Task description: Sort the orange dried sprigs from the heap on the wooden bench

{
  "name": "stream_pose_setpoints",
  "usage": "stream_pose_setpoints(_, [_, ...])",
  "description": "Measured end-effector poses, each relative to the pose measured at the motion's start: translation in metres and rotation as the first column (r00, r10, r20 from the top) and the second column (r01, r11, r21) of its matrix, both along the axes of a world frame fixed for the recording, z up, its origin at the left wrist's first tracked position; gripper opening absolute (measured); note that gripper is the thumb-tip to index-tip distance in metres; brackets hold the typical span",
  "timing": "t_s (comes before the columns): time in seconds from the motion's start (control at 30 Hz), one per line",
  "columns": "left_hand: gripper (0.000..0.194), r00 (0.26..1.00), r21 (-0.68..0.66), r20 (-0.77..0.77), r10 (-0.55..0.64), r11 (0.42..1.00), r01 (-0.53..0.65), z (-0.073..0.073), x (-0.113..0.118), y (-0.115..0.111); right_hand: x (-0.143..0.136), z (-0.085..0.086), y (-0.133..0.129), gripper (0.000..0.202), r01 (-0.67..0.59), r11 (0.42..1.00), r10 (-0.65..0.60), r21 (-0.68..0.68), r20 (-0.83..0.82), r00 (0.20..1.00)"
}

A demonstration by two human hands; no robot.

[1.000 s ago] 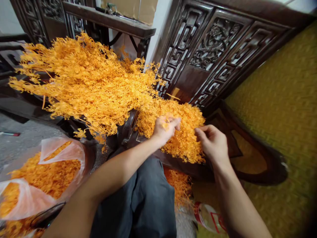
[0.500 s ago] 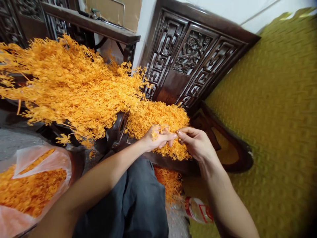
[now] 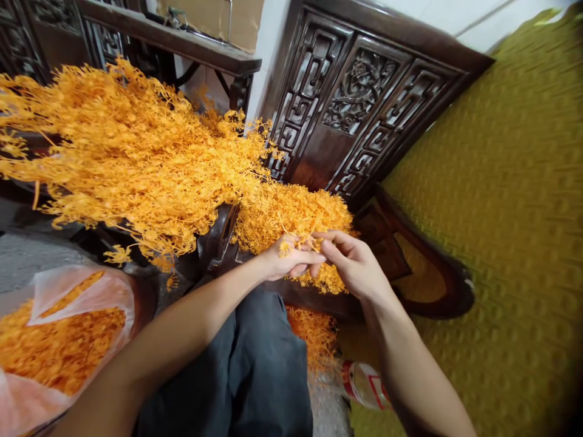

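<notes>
In the middle of the head view, my left hand (image 3: 288,258) is closed round a small orange plastic flower sprig (image 3: 285,247), whose bits stick out between the fingers. My right hand (image 3: 344,255) meets it from the right, thumb and fingertips pinched on an orange piece (image 3: 316,244) of the same sprig. Just behind both hands a pile of orange plastic flower pieces (image 3: 291,209) lies on a dark wooden seat. A larger heap of orange branching sprigs (image 3: 136,152) spreads to the left.
A translucent bag (image 3: 116,285) full of orange pieces stands at lower left. More orange pieces (image 3: 314,337) lie below the seat, near a clear plastic jar (image 3: 364,385). Behind rises a carved wooden chair back (image 3: 319,149); a yellow-green textured sheet (image 3: 501,212) covers the right.
My right hand has shifted slightly left, its fingertips now over the left hand's fingers on the sprig. The left hand has hardly moved. The view has shifted slightly.
</notes>
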State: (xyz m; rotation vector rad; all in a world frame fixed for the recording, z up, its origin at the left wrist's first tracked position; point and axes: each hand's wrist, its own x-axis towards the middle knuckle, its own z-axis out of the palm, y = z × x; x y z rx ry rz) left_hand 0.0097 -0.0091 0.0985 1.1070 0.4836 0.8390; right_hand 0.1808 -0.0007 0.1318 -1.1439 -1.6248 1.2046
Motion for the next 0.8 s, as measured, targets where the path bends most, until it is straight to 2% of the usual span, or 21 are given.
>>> stream_pose_setpoints(0.1, [0.044,0.997,-0.015,-0.05,-0.056,0.998,0.055,0.002,-0.002,-0.004,0.007,-0.001,0.023,0.039,0.277,0.954,-0.252,0.117,-0.191,0.949])
stream_pose_setpoints(0.17, [0.046,0.992,-0.038,-0.053,-0.111,0.993,0.109,0.004,-0.005,-0.006,0.012,0.0,0.034,0.039,0.334,0.937,-0.288,0.106,-0.309,0.906])
stream_pose_setpoints(0.23, [0.045,0.986,-0.058,-0.05,-0.159,0.986,0.156,0.005,-0.008,-0.006,0.014,0.004,0.035,0.033,0.245,0.966,-0.211,0.08,-0.302,0.93])
stream_pose_setpoints(0.33, [0.043,0.97,-0.076,-0.079,-0.228,0.972,0.223,0.006,-0.01,-0.005,0.008,0.009,0.019,0.027,0.055,0.999,-0.053,0.002,-0.218,0.974])
stream_pose_setpoints(0.47, [0.043,0.946,-0.09,-0.084,-0.314,0.948,0.307,0.006,-0.007,-0.007,-0.006,0.012,0.005,0.03,-0.124,0.983,0.104,-0.137,-0.147,0.984])
stream_pose_setpoints(0.53, [0.042,0.941,-0.105,-0.061,-0.333,0.94,0.325,0.005,-0.006,-0.01,-0.009,0.011,0.012,0.033,-0.105,0.986,0.085,-0.131,-0.151,0.985])
stream_pose_setpoints(0.63, [0.041,0.933,-0.083,-0.055,-0.355,0.933,0.35,0.004,-0.01,-0.012,-0.004,0.009,0.028,0.038,0.098,0.994,-0.105,-0.038,-0.315,0.943])
stream_pose_setpoints(0.67, [0.041,0.931,-0.073,-0.056,-0.36,0.932,0.355,0.004,-0.012,-0.012,-0.002,0.009,0.031,0.039,0.131,0.991,-0.134,-0.034,-0.355,0.925])
stream_pose_setpoints(0.73, [0.042,0.93,-0.079,-0.055,-0.364,0.93,0.359,0.005,-0.015,-0.011,0.001,0.009,0.028,0.043,0.058,0.995,-0.083,-0.086,-0.335,0.939])
stream_pose_setpoints(0.8, [0.041,0.922,-0.112,-0.062,-0.383,0.92,0.375,0.007,-0.017,-0.009,-0.002,0.008,0.014,0.043,-0.111,0.978,0.071,-0.176,-0.219,0.973])
